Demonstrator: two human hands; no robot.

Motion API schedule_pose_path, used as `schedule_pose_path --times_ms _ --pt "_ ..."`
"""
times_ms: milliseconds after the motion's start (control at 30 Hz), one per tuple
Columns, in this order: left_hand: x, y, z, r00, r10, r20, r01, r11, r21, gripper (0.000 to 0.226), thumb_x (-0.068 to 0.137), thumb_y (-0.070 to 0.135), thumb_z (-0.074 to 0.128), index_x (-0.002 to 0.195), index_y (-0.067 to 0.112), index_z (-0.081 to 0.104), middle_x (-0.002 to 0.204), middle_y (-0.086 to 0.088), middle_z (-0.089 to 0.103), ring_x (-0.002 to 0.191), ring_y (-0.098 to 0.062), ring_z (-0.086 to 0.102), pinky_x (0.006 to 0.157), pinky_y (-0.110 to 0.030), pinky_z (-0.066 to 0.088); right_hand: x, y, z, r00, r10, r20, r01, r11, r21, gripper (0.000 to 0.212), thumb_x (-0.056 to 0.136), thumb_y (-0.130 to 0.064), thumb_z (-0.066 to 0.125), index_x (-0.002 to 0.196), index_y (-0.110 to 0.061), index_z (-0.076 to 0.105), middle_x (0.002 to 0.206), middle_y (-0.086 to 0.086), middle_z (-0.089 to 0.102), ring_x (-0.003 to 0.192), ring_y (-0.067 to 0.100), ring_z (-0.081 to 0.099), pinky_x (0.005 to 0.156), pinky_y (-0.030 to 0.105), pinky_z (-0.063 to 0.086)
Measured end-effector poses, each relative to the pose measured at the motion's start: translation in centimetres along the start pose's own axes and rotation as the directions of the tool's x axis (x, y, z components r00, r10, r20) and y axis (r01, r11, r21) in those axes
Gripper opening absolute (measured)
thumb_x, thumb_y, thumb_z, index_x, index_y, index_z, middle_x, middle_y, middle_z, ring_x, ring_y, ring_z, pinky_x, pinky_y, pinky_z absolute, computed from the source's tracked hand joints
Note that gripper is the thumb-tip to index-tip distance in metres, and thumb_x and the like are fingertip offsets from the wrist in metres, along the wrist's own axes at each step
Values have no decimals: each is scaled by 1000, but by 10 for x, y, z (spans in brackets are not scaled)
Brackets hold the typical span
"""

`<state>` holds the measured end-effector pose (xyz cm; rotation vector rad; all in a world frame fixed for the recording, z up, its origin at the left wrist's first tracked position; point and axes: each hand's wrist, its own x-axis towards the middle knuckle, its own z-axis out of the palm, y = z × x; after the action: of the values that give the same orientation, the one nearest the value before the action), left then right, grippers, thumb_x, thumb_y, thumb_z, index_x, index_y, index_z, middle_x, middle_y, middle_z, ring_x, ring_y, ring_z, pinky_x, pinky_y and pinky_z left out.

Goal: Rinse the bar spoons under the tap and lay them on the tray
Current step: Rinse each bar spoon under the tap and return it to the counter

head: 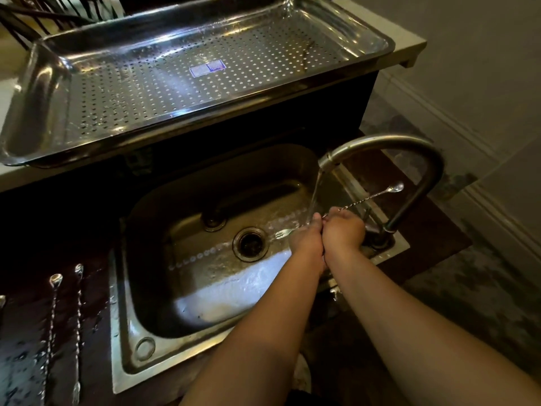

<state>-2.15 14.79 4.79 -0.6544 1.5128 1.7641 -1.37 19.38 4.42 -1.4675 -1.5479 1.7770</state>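
A long twisted bar spoon [377, 195] lies across both my hands under the running tap [380, 148]. Its bowl end points up to the right and its fork end [281, 233] sticks out to the left over the sink. My left hand [307, 240] and my right hand [342, 230] are pressed together, both closed around the spoon's stem, with the water stream falling on them. The perforated steel tray [38, 92] sits behind the sink with no spoons in it. Two more bar spoons [52, 312] [78, 323] lie on the wet counter at the left.
The steel sink [134, 317] has a drain [251, 244] in its middle and water on its floor. A further spoon tip [2, 300] shows at the left edge. A dark wire rack [44, 13] stands behind the tray. A wall and floor lie to the right.
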Motion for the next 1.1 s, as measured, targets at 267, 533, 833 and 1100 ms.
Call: schedule_pose_path --times_ms 267,533,833,1100 --pt "8 -10 -86 831 544 -118 -209 501 840 23 93 29 51 81 11 61 84 -10 62 73 -26 55 55 -28 32 -26 45 43 986 105 127 -75 972 -221 16 93 -14 54 92 -7 67 90 10 65 85 27 60 79 35 50" --pt "-3 6 -147 782 623 -7 -6 18 1000 20 89 7 50 95 15 68 98 -8 69 91 -27 65 73 -33 49 -69 57 85 915 109 388 8 957 -289 35 91 -10 52 56 -12 57 56 5 60 48 16 55 44 21 38" --pt "-28 14 -183 710 692 -129 44 139 989 18 94 15 50 97 15 68 95 -5 70 89 -23 67 68 -29 47 -101 47 122 889 58 455 69 964 -257 28 88 -18 63 60 -20 58 65 9 66 70 31 66 77 51 56" --pt "-53 27 -231 723 651 -232 -17 353 936 20 91 16 52 91 16 72 87 -7 70 82 -26 67 64 -31 49 -139 39 161 875 -47 483 237 910 -339 21 85 -26 64 86 -8 75 79 10 72 79 29 68 71 33 53"
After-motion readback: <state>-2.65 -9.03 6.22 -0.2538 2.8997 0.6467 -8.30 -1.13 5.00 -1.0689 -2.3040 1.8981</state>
